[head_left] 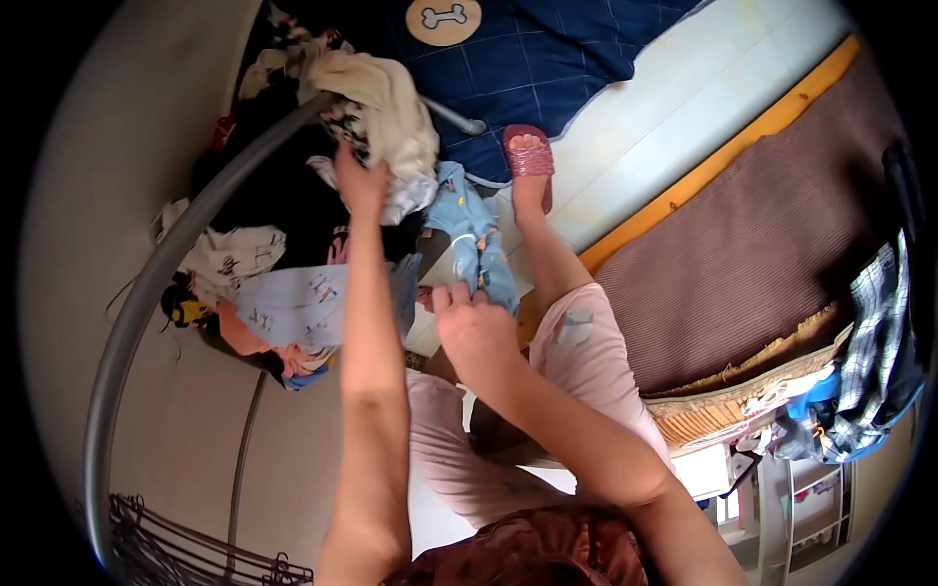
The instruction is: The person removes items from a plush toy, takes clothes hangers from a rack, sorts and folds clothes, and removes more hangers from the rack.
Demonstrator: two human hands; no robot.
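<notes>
- Pale wall (pixel 68 244) fills the far left of the room.
- Before it, a thick grey pole (pixel 137 293) bends upward, with dark hangers (pixel 166 547) gathered near its lower end.
- Right of the pole lies a heap of clothes: a white shirt (pixel 244 252) with dark print, a peach piece (pixel 246 335), a pale blue top (pixel 293 305) with small pictures, and black clothes (pixel 303 220) behind and above these.
- Left hand (pixel 362 186) reaches to the upper part of the heap, fingers partly spread against the clothes; the fingertips are partly lost among the cloth, so I cannot tell whether it grips anything.
- Just above and right of that hand, a cream cloth (pixel 391 107) lies bunched on the heap.
- Blue trousers (pixel 476 239) with small prints stretch from beside the cream cloth down to the right hand.
- Right hand (pixel 476 337) is half closed, fingers bent at the lower end of the blue trousers; its thumb is hidden, so I cannot tell how firmly, if at all, it holds them.
- Beyond, a foot in a pink sandal (pixel 529 146) stands beside a navy quilt (pixel 557 78).
- Further right come pale floor tiles (pixel 684 117), then a wooden edge (pixel 723 158) along a brown mat (pixel 752 244).
- At the far right hangs a checked cloth (pixel 873 322).
</notes>
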